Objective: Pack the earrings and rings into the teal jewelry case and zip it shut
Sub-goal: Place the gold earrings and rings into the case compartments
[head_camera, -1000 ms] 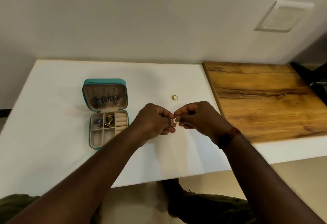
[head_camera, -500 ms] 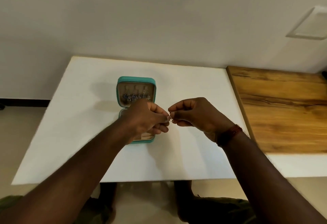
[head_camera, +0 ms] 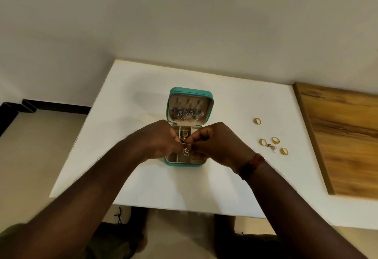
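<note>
The teal jewelry case (head_camera: 191,93) lies open on the white table, lid standing up with several blue-stone earrings (head_camera: 187,112) hung inside it. My left hand (head_camera: 157,142) and my right hand (head_camera: 214,142) meet over the case's lower tray, both pinching one small silver earring (head_camera: 186,150) between fingertips. A gold piece (head_camera: 184,135) sits in a tray compartment just behind the fingers. To the right on the table lie several gold rings (head_camera: 257,121) (head_camera: 263,142) (head_camera: 275,140) (head_camera: 284,151) and a silver triangular earring (head_camera: 273,148).
The white table (head_camera: 133,99) ends at a near edge below my forearms. A wooden board (head_camera: 343,136) covers its right side. A red thread band (head_camera: 251,164) is on my right wrist. The wall stands right behind the table.
Both hands, still pinching the small earring, have moved left and come over the case's tray. My view swung left, and the loose rings on the right came into sight.
</note>
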